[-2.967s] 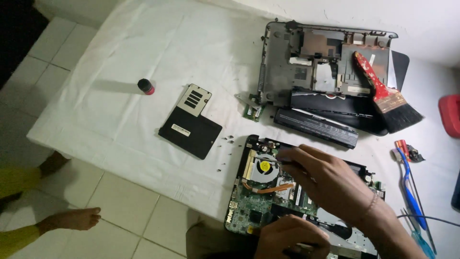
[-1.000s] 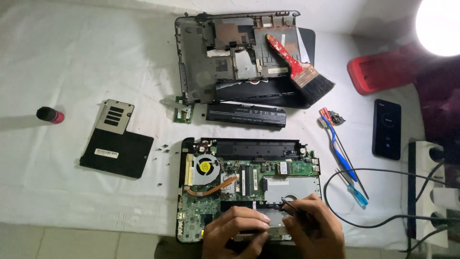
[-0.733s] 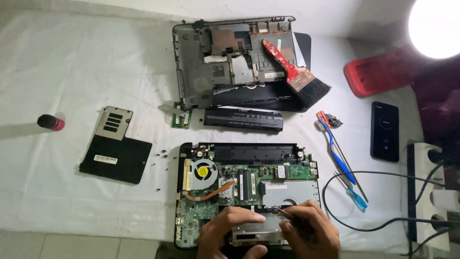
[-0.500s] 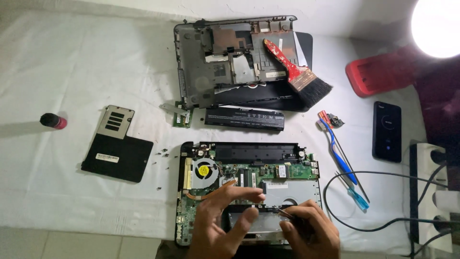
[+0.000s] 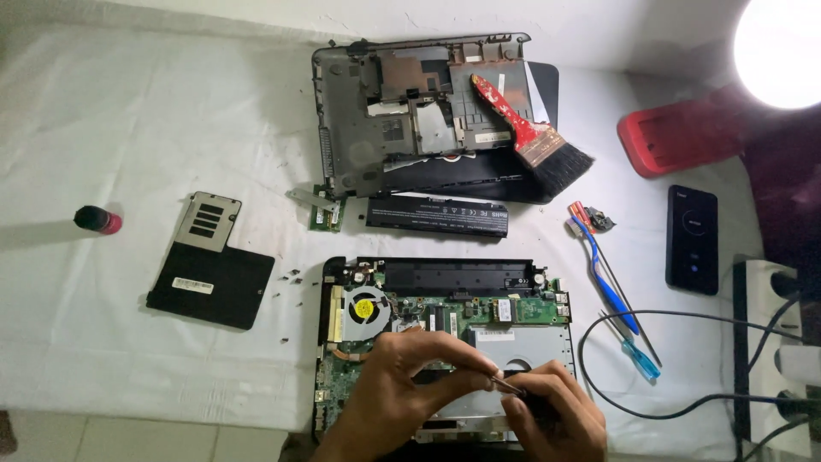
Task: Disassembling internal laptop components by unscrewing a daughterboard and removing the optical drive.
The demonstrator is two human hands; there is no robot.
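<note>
Head view: a stripped laptop base (image 5: 445,342) lies at the near edge of the desk (image 5: 171,120), its green circuit board and fan (image 5: 365,308) bare to the camera.
Left hand: the left hand (image 5: 402,385) rests on the board, fingers curled, thumb and forefinger pinched together beside the tool tip; whether they hold a small part is too fine to tell.
Right hand: the right hand (image 5: 547,419) is closed around a dark-handled tool (image 5: 513,389), seemingly a screwdriver or tweezers, its thin tip pointing at the spot between the two hands.
Work spot: the tip meets the middle of the base, at the edge of the silver metal plate (image 5: 522,351).
Already done: by the look of it, the disassembly is well along. The outer shell (image 5: 410,111) lies apart at the far side, a red-handled brush (image 5: 530,137) resting on it; the battery (image 5: 438,214) lies just in front of the shell; the black cover panel (image 5: 209,272) lies to the left; loose screws (image 5: 286,278) are scattered between panel and base.
Still left: the board, fan and copper heat pipe sit in the base, so I judge the inner parts not yet lifted out.
Nearby: a blue-handled screwdriver (image 5: 611,295) and a phone (image 5: 693,238) lie to the right, a small red-capped bottle (image 5: 97,220) far left.
</note>
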